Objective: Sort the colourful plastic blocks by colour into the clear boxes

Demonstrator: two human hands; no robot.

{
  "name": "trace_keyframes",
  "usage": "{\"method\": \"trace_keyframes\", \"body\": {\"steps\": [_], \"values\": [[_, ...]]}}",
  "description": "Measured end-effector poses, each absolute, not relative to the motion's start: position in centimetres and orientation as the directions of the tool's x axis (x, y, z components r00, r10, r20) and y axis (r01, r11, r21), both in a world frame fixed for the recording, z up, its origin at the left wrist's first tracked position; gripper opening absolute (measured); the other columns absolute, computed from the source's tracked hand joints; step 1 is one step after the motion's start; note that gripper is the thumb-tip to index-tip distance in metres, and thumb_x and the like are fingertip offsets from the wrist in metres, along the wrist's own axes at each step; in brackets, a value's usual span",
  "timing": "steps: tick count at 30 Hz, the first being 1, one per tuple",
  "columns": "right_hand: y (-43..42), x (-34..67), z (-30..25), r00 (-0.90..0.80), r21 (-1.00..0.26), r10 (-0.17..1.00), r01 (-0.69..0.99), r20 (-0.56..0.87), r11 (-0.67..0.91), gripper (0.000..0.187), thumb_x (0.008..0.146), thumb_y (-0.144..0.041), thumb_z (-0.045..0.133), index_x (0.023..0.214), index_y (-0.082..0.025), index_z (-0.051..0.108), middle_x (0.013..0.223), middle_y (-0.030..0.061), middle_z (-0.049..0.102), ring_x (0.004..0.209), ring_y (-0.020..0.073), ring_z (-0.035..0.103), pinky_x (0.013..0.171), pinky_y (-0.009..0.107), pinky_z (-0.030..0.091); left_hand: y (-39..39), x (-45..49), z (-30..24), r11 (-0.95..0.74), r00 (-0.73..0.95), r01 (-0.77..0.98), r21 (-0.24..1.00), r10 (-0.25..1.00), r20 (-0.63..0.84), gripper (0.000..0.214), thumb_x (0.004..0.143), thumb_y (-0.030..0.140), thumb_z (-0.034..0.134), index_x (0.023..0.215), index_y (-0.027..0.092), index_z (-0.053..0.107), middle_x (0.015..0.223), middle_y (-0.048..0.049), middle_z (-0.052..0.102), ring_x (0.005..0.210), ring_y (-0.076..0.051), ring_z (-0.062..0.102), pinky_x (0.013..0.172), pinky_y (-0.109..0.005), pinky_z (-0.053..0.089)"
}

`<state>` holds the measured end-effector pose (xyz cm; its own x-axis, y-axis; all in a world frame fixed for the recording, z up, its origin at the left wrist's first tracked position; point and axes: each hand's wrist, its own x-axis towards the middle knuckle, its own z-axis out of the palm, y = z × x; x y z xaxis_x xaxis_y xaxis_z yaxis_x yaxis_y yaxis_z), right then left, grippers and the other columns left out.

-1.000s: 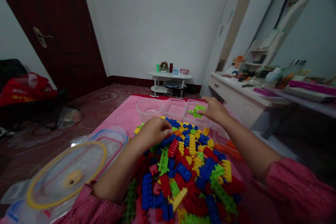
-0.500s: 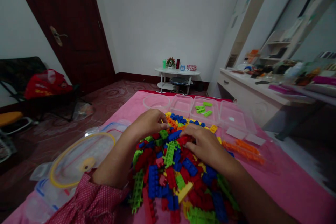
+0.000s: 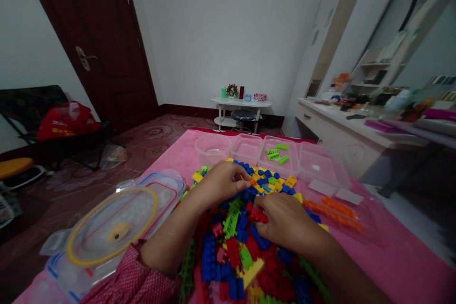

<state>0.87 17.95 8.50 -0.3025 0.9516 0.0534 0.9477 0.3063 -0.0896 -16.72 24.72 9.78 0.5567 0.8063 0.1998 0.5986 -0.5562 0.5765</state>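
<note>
A heap of red, blue, yellow and green plastic bricks (image 3: 242, 242) lies on a pink cloth (image 3: 374, 256). My left hand (image 3: 223, 183) rests on the heap's far side with fingers curled onto the bricks. My right hand (image 3: 283, 218) lies on the heap's middle, its fingers closed over a red brick (image 3: 258, 214). Beyond the heap stand clear plastic tubs in a row; one tub (image 3: 280, 159) holds a few green bricks (image 3: 276, 153).
A stack of clear lids with yellow, red and blue rims (image 3: 110, 228) lies at the left. Orange pieces (image 3: 333, 211) in clear wrap lie at the right. A dark door, a small white table, a stool and a cluttered white desk stand beyond.
My right hand came back from the tub, leaving green bricks there, and settled on the heap. My left hand stayed on the heap's far side. The view shifted slightly.
</note>
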Motion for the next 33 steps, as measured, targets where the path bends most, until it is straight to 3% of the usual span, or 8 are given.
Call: {"method": "trace_keyframes", "body": {"steps": [5, 10, 12, 14, 18, 22, 25, 33], "values": [[18.9, 2.5, 9.7, -0.187, -0.268, 0.972, 0.938, 0.144, 0.220, 0.010, 0.067, -0.026, 0.055, 0.065, -0.020, 0.063, 0.058, 0.0005, 0.059, 0.051, 0.0127, 0.047, 0.049, 0.026, 0.020, 24.0, -15.2, 9.3, -0.505, 0.614, 0.435, 0.746, 0.772, 0.165, 0.033, 0.077, 0.039, 0.060, 0.101, 0.017, 0.070, 0.087, -0.0059, 0.070, 0.072, -0.017, 0.061, 0.059, -0.023, 0.044], [19.5, 2.7, 10.1, -0.170, -0.603, 0.932, 0.722, 0.320, 0.339, 0.029, 0.070, -0.027, 0.062, 0.098, -0.021, 0.066, 0.074, 0.0003, 0.063, 0.061, 0.0133, 0.053, 0.054, 0.023, 0.037, 23.0, -14.2, 9.6, -0.086, 0.668, 0.039, 0.996, 0.744, 0.038, 0.055, 0.083, 0.053, 0.051, 0.128, 0.021, 0.050, 0.104, -0.0100, 0.064, 0.074, -0.016, 0.064, 0.056, -0.026, 0.052], [19.5, 2.2, 10.1, -0.155, -0.714, 0.919, 0.589, 0.362, 0.380, 0.041, 0.070, -0.024, 0.063, 0.111, -0.021, 0.062, 0.085, 0.0016, 0.065, 0.066, 0.0132, 0.056, 0.058, 0.023, 0.042, 23.0, -14.2, 9.8, 0.019, 0.678, -0.056, 0.998, 0.735, 0.024, 0.052, 0.083, 0.051, 0.053, 0.125, 0.021, 0.052, 0.098, -0.0086, 0.065, 0.070, -0.014, 0.063, 0.055, -0.024, 0.052], [19.4, 1.9, 10.1, -0.105, -0.751, 0.913, 0.536, 0.394, 0.386, 0.033, 0.073, -0.023, 0.060, 0.106, -0.020, 0.063, 0.089, 0.0027, 0.065, 0.068, 0.0129, 0.058, 0.060, 0.024, 0.045, 23.3, -14.4, 9.8, 0.058, 0.632, -0.072, 0.996, 0.775, 0.001, 0.047, 0.080, 0.045, 0.060, 0.118, 0.018, 0.056, 0.081, -0.0047, 0.064, 0.061, -0.010, 0.061, 0.051, -0.020, 0.049], [19.1, 2.4, 9.4, -0.202, -0.573, 0.929, 0.740, 0.311, 0.353, 0.014, 0.073, -0.022, 0.061, 0.086, -0.021, 0.067, 0.081, 0.0007, 0.066, 0.070, 0.0145, 0.059, 0.063, 0.026, 0.042, 25.0, -15.2, 9.2, 0.006, 0.379, 0.039, 0.999, 0.925, -0.020, 0.037, 0.078, 0.033, 0.063, 0.108, 0.012, 0.061, 0.065, 0.0002, 0.060, 0.045, -0.006, 0.049, 0.042, -0.016, 0.038], [18.6, 2.3, 8.0, -0.363, -0.357, 0.920, 0.847, 0.151, 0.393, 0.036, 0.071, -0.027, 0.068, 0.106, -0.025, 0.065, 0.107, 0.0031, 0.067, 0.097, 0.0219, 0.060, 0.081, 0.031, 0.041, 26.2, -15.8, 8.9, -0.087, 0.199, 0.156, 0.984, 0.978, 0.055, 0.032, 0.077, 0.027, 0.062, 0.105, 0.010, 0.062, 0.061, 0.0032, 0.056, 0.043, -0.004, 0.042, 0.042, -0.017, 0.035], [18.2, 1.1, 7.4, -0.324, -0.276, 0.936, 0.895, 0.139, 0.351, 0.036, 0.077, -0.028, 0.061, 0.113, -0.023, 0.060, 0.108, 0.0061, 0.066, 0.099, 0.0236, 0.060, 0.081, 0.032, 0.039, 26.3, -16.0, 8.9, -0.090, 0.217, 0.169, 0.981, 0.975, 0.052, 0.032, 0.078, 0.030, 0.061, 0.103, 0.011, 0.063, 0.061, 0.0032, 0.056, 0.044, -0.005, 0.043, 0.043, -0.017, 0.034], [18.5, 0.6, 8.2, -0.258, -0.287, 0.951, 0.910, 0.169, 0.298, 0.016, 0.073, -0.013, 0.051, 0.076, -0.023, 0.062, 0.073, -0.0017, 0.066, 0.066, 0.0130, 0.058, 0.057, 0.024, 0.028, 26.6, -16.2, 8.2, -0.131, 0.362, 0.115, 0.985, 0.929, 0.081, 0.038, 0.081, 0.034, 0.054, 0.111, 0.011, 0.058, 0.068, -0.0025, 0.065, 0.055, -0.012, 0.057, 0.052, -0.022, 0.044]]}}
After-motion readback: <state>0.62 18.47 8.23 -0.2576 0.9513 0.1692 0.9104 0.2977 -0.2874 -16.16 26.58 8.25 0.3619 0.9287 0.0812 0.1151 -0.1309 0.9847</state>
